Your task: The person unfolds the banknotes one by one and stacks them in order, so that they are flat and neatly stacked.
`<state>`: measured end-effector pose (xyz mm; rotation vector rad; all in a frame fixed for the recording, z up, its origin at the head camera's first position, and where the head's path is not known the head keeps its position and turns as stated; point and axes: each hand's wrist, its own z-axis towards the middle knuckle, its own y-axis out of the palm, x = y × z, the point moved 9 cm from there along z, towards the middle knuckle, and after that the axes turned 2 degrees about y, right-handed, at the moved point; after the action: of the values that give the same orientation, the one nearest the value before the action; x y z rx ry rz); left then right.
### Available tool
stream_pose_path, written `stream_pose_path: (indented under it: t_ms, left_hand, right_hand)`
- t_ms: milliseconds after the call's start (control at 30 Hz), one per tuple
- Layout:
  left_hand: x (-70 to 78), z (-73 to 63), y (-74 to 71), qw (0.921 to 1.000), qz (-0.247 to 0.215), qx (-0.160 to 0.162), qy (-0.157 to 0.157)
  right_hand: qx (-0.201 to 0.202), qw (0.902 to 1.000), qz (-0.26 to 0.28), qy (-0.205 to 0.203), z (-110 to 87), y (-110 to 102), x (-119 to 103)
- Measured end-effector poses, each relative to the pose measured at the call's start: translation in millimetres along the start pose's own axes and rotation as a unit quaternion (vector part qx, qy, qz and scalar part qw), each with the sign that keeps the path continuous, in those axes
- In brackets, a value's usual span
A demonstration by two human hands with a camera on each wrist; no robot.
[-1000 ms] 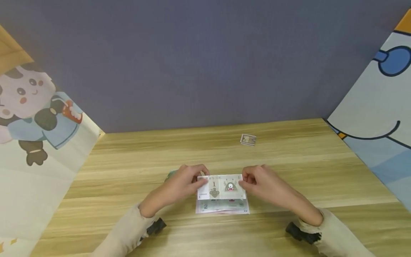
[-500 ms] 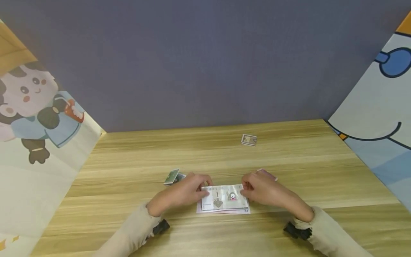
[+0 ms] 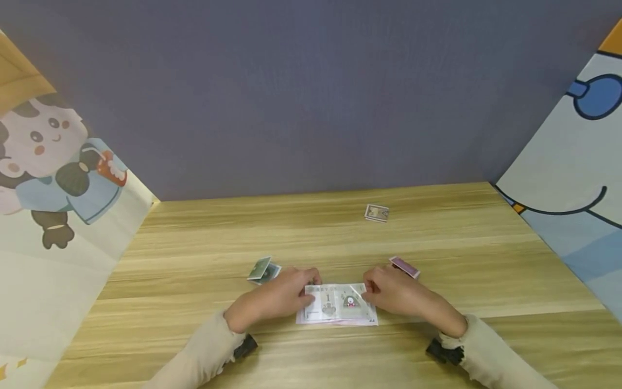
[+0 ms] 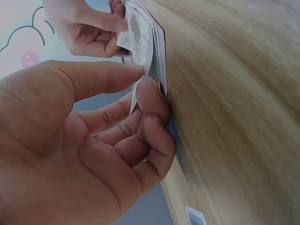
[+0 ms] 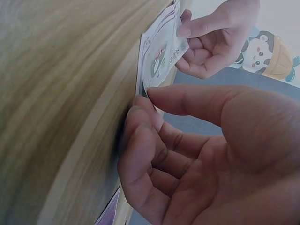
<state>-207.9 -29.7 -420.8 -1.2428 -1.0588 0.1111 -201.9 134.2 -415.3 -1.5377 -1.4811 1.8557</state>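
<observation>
A pale play banknote (image 3: 340,302), printed with a 1 and a one-eyed monster, lies over a small stack of larger pink-edged notes (image 3: 363,323). My left hand (image 3: 284,298) pinches its left end between thumb and forefinger. At the opposite end, my right hand (image 3: 396,293) pinches the note in the same way. The left wrist view shows the stack's layered edges (image 4: 161,51) close beside the left fingertips. In the right wrist view the note's surface (image 5: 161,58) bows slightly. Most of the lower notes are hidden beneath it.
A folded green note (image 3: 261,269) stands partly unfolded beyond the left hand. Beyond the right hand is a folded purple one (image 3: 405,268). Farther back, a small folded brownish note (image 3: 377,212) lies on the wooden table (image 3: 209,227). A grey panel (image 3: 311,108) rises behind.
Both hands have brought the 1 note down toward the body, covering the green 2 note that showed below it. The folded green and purple notes have come into fuller view.
</observation>
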Motion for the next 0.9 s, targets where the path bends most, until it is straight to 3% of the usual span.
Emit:
stream_pose_path:
  t_ms: [233,467,700,900]
  left_hand:
    - [3.8,-5.6,-3.2,0.9992,0.036,0.008,0.014]
    - [7.6,-5.5,-1.7,0.9985,0.040,-0.008,0.037]
    - [4.3,-5.0,2.3,0.9988,0.030,-0.030,0.026]
    - [3.3,-3.5,4.2,0.9986,0.037,-0.030,0.024]
  right_hand:
    - [0.001,0.9999,0.002,0.014,-0.5,1,3]
    - [0.000,1.0000,-0.001,0.005,-1.2,1,3]
    - [-0.008,0.9998,0.009,-0.018,-2.6,1,-1]
    - [-0.032,0.9982,0.033,-0.039,-4.5,5,-13]
